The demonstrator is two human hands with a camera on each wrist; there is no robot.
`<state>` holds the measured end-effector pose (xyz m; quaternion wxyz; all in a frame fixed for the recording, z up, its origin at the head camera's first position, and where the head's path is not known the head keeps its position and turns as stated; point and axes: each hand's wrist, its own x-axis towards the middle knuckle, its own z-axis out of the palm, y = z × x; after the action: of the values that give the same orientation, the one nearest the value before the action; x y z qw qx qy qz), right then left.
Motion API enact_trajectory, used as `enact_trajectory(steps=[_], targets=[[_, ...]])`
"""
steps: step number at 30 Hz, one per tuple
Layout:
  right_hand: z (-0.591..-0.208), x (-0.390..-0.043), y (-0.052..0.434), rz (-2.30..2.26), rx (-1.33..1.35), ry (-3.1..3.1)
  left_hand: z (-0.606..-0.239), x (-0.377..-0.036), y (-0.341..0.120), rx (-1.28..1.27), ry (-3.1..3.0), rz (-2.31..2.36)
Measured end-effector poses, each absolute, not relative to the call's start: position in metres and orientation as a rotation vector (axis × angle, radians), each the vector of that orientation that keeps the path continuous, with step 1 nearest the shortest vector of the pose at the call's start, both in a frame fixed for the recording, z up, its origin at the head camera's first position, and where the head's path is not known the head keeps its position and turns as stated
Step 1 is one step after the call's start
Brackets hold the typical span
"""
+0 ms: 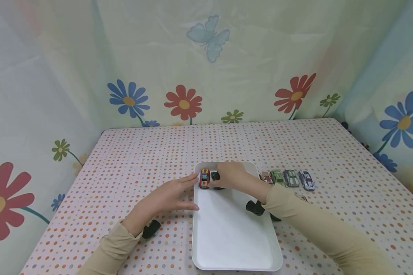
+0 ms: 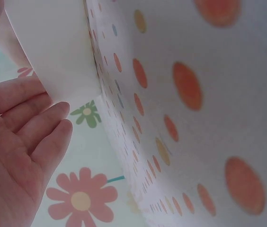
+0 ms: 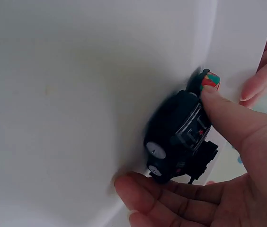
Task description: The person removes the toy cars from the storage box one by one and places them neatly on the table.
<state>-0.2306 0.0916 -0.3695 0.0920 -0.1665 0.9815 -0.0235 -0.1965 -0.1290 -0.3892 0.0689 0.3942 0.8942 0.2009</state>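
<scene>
Under the right hand [image 1: 231, 175], at the far end of a white tray [image 1: 227, 233], sits a black toy car [image 3: 178, 137], pinched between thumb and fingers as if to line it up. Just left of it, touching or nearly so, stands an orange striped car [image 1: 204, 178]. The left hand [image 1: 172, 195], fingers straight, presses the tray's left rim, seemingly steadying it. Right of the holding hand, four more cars [image 1: 288, 178] wait in a row on the dotted desk [image 1: 141, 160].
</scene>
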Motion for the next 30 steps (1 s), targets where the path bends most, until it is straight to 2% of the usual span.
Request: enact_trajectory(steps=[19,30], targets=[[-0.357,-0.216,0.113,-0.085,-0.628,2.868,-0.388,-0.196,-0.129,1.166,2.699,0.605],[-0.347,-0.206,0.148,-0.206,-0.868,2.852,-0.386,-0.194,-0.128,1.158,2.692,0.586]])
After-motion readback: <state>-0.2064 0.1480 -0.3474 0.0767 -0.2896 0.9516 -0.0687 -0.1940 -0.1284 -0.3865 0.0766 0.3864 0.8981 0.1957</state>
